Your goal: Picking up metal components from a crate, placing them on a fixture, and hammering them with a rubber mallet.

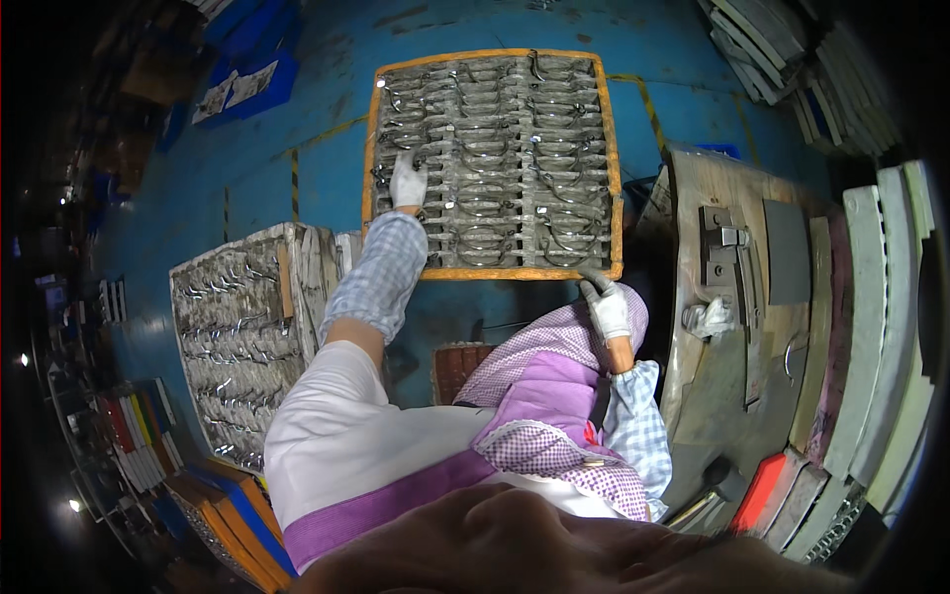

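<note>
An orange-rimmed tray (515,274) of curved metal parts (483,209) lies before the worker; the gloved left hand (408,185) is at its left column, the right hand (607,309) touches its near rim; whether either grips, I cannot tell.

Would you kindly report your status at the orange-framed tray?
Left gloved hand among metal pieces, grip unclear. Right gloved hand at near edge of orange-framed tray. Tray loaded in three columns. No obstruction visible.

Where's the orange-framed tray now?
In the head view, the orange-framed tray is at upper centre, your left hand over its left side, your right hand at its near edge.
</note>
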`<state>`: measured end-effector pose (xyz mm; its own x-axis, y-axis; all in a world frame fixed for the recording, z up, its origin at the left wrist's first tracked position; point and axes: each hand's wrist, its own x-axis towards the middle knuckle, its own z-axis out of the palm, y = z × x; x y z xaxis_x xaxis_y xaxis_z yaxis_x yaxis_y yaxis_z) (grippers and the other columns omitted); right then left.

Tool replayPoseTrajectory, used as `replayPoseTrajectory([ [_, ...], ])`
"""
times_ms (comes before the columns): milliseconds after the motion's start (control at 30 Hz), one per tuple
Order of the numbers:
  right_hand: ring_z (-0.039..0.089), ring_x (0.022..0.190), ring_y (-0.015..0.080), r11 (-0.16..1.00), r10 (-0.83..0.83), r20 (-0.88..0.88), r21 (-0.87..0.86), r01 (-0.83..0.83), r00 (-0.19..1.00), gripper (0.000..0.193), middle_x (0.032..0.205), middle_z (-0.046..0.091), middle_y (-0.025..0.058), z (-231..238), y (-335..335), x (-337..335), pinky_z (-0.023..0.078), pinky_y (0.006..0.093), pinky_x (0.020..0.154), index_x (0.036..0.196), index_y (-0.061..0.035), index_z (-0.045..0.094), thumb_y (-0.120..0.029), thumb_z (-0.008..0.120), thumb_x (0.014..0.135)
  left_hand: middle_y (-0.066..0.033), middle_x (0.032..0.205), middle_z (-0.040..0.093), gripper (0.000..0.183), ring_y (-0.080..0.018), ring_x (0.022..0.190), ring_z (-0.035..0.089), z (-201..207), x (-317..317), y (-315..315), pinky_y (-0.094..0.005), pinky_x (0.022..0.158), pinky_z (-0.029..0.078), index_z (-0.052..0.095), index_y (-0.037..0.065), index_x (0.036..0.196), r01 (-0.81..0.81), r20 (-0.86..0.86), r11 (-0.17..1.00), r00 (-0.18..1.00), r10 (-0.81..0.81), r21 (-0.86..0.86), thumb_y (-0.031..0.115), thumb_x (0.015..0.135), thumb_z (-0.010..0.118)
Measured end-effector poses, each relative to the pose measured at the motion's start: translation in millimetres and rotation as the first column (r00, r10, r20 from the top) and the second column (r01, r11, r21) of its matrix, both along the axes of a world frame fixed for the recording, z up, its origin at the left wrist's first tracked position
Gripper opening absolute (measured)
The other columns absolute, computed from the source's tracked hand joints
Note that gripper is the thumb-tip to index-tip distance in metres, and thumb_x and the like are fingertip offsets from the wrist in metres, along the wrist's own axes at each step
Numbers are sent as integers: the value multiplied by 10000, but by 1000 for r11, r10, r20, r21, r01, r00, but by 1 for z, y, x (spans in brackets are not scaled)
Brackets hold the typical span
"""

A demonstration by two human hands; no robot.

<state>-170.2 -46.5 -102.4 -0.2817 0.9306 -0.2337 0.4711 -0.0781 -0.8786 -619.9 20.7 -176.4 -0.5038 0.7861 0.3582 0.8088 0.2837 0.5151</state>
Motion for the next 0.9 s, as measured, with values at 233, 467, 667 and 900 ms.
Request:
replayPoseTrajectory([
  [233, 647, 900, 139, 987, -71, -18, -143, 67, 997, 273, 1015, 713, 98, 8, -4, 9, 495, 252, 805, 1165, -9, 661, -96, 624, 909, -191, 1203, 574, 335, -375, 1142, 525, -17, -7, 14, -427, 972, 432, 654, 68, 1122, 18, 48, 998, 999, -15, -64, 166, 804, 692],
  [467, 628, 935, 136, 964, -177, -122, -222, 147, 977, 257, 1030, 693, 73, 23, -20, 24, 481, 242, 853, 1150, 8, 656, -55, 627, 902, -190, 1078, 646, 221, -362, 1047, 596, -39, 0, 35, -416, 909, 469, 668, 76, 1069, -142, 231, 967, 969, 92, 212, 123, 858, 622],
  [667, 649, 916, 162, 975, -168, -32, -151, 161, 985, 241, 1009, 708, 103, 20, -28, 30, 493, 265, 847, 1117, 20, 670, -92, 615, 910, -197, 1082, 659, 265, -364, 1008, 622, -26, -5, 50, -418, 874, 494, 675, 94, 1117, -224, 231, 953, 957, 175, 204, 190, 879, 608],
  [900, 643, 941, 155, 986, -131, 5, -99, 131, 991, 259, 1031, 708, 104, 3, -31, 40, 486, 258, 868, 1140, -3, 671, -96, 635, 901, -196, 1140, 654, 589, -361, 1067, 621, -13, -20, 78, -424, 895, 493, 610, 126, 1255, -164, 325, 969, 920, 219, -187, 415, 754, 720],
])
